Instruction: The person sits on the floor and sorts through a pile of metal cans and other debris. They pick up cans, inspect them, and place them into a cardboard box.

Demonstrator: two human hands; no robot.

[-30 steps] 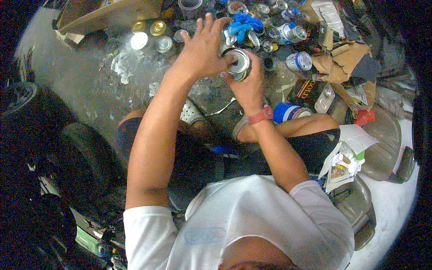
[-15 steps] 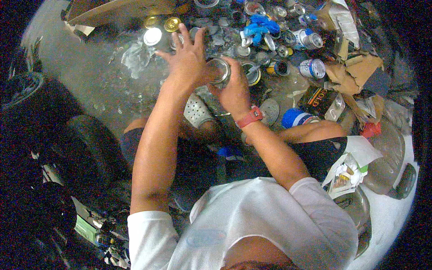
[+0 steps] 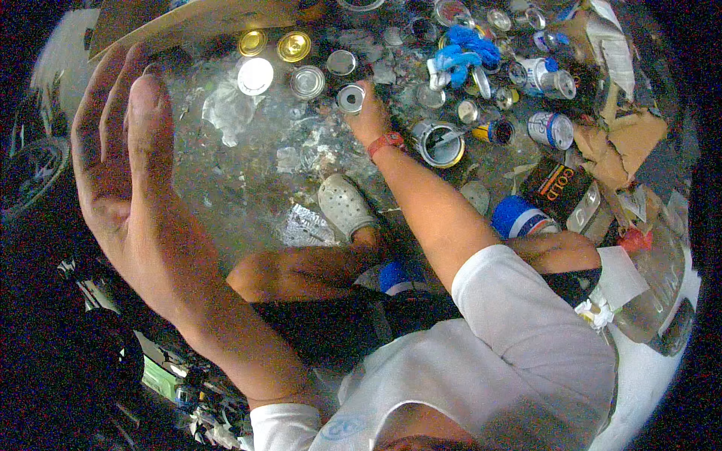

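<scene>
My right hand (image 3: pixel 371 114), with a red watch on its wrist, has its fingers around a small round metal can (image 3: pixel 351 98) at the floor's upper middle. Raised close to the camera at the left, my left hand (image 3: pixel 124 150) is empty, its fingers stretched out. Beside the held can stand a silver can (image 3: pixel 307 82) and another silver-topped can (image 3: pixel 341 62). Farther left are two gold-topped cans (image 3: pixel 294 46) and a white round top (image 3: pixel 256 77). To the right of my right wrist sits an open tin (image 3: pixel 440 144) with grey contents and a flat stick in it.
Several cans (image 3: pixel 550 130) crowd the right side, around a bundle of blue gloves or cloth (image 3: pixel 462 56). Torn cardboard (image 3: pixel 628 146) and a dark box (image 3: pixel 556 184) lie near my knee. A cardboard box (image 3: pixel 188 22) edges the far left. My clog (image 3: pixel 347 204) rests on the stained floor.
My left hand has drawn back from the cans and come up toward the camera at the left. My right hand has moved slightly away from me and left with the can.
</scene>
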